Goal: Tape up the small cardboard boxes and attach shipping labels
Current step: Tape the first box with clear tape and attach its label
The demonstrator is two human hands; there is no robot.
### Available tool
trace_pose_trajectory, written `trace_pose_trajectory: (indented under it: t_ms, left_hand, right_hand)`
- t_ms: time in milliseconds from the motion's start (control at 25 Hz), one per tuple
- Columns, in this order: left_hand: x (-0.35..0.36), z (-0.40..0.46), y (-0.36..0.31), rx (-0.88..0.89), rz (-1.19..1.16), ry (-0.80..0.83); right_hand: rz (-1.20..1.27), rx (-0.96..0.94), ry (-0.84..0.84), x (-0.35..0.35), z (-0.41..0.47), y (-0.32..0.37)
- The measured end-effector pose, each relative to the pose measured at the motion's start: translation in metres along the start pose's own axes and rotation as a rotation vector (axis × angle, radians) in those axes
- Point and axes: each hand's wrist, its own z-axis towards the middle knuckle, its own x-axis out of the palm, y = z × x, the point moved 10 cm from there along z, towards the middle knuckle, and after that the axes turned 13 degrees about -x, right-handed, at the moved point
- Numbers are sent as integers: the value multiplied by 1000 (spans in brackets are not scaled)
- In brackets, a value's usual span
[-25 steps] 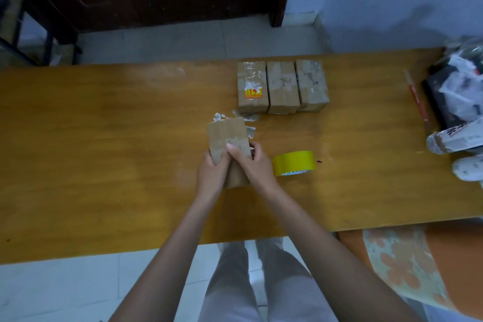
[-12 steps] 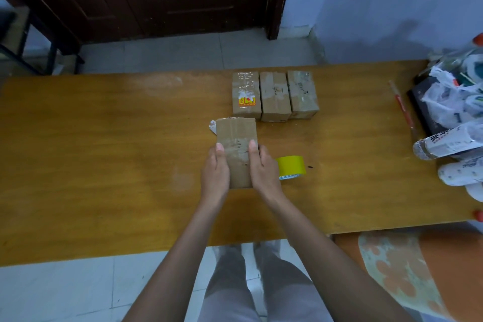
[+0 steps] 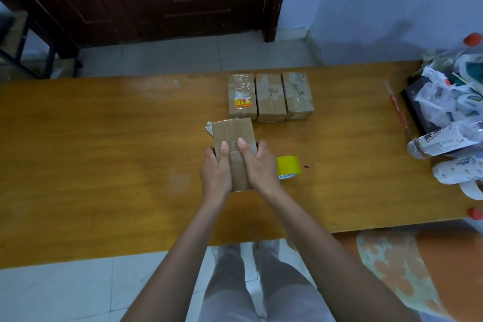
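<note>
A small cardboard box lies flat on the wooden table in front of me, taped along its top seam. My left hand grips its left side, thumb on top. My right hand grips its right side, thumb pressing the tape strip. A yellow tape roll lies just right of my right hand. Three taped boxes stand side by side behind; the left one bears an orange sticker. White paper scraps peek out from behind the held box.
At the table's right end lie plastic bags on a dark tray, bottles and a red pen-like stick. An orange patterned seat stands below right. The table's near edge is close to my legs.
The box was held tilted up a second ago; it now lies flat on the table, and both thumbs have slid onto its top along the tape.
</note>
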Motion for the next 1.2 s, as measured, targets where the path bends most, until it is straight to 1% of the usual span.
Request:
trace_pose_trajectory:
  t_ms: [120,200,280,400,480,520,600,680,760,800,880,960,1040,1120,1160,1200]
  left_hand:
    - [2,-1,3,-4,4,8]
    - [7,2,9,-78,-71,67]
    - [15,5,14,-143,-185,175]
    - [20,8,9,-166,-375,356]
    - [28,4,4,-188,-476,495]
    - [31,2,3,-198,-502,530]
    - [35,2,5,-223,-551,528]
    - [36,4,13,-253,-594,517]
    - [31,7,23,-301,-632,468]
    - [27,9,28,-330,-629,430]
    - [24,14,31,-345,-535,375]
    - [18,19,27,-327,-429,333]
    - [15,19,17,-305,-416,363]
    - [20,13,-1,-202,-313,392]
    - [22,11,-5,-161,-235,353]
    - [20,9,-6,-140,-179,271]
  right_hand:
    - [-14,-2,9,-1,-3,-3]
    - [32,52,29,2,-2,-9]
    - [212,131,53,8,-1,-17]
    - [634,225,127,21,-1,-22]
    - [790,209,203,27,-2,-16]
    - [856,193,230,30,-3,-12]
    - [921,220,226,33,-6,-8]
    - [884,253,176,29,-5,-9]
    - [789,226,141,24,0,-12]
    - [742,219,113,21,1,-13]
    - [631,263,43,12,-1,-18]
    - [523,260,32,2,-2,-19]
    - [446,195,98,-1,-1,-11]
    - [321,130,105,-5,-1,-1]
    - [245,102,77,-7,0,2]
    - [172,78,44,-8,1,5]
